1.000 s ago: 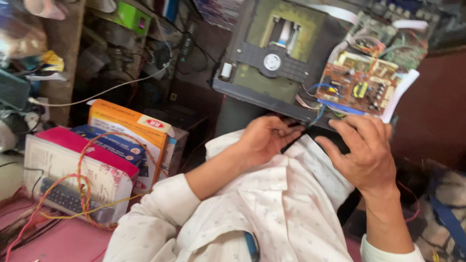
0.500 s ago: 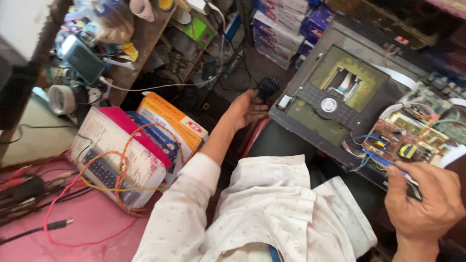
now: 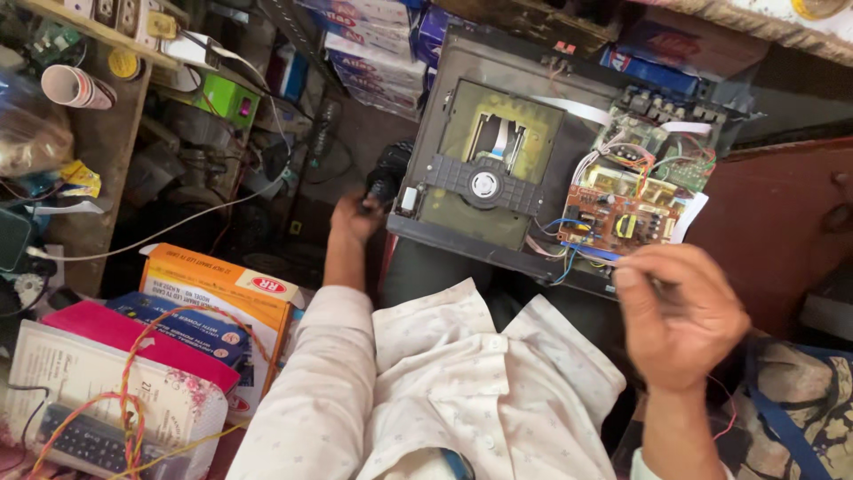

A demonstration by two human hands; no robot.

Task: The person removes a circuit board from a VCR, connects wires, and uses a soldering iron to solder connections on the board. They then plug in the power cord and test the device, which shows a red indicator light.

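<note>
An opened disc player (image 3: 498,160) rests tilted on my lap, its lid off, with a disc drive at the centre and a brown circuit board (image 3: 622,213) with coloured wires on its right side. My left hand (image 3: 355,218) reaches out past the player's left edge and is closed on a small black object (image 3: 384,178). My right hand (image 3: 680,311) hovers at the player's front right corner, fingers pinched on a thin tool (image 3: 653,283) that is mostly hidden in the blur.
To the left lie an orange box (image 3: 222,289), a blue box (image 3: 169,324), a pink-covered book (image 3: 107,382) and tangled orange wire (image 3: 133,373). A wooden shelf (image 3: 98,133) with a paper cup (image 3: 75,87) stands at the far left. Stacked cartons (image 3: 373,62) fill the back.
My left hand has left the player and stretched out to the black object on the left. My right hand has dropped back from the circuit board. The view has tilted down.
</note>
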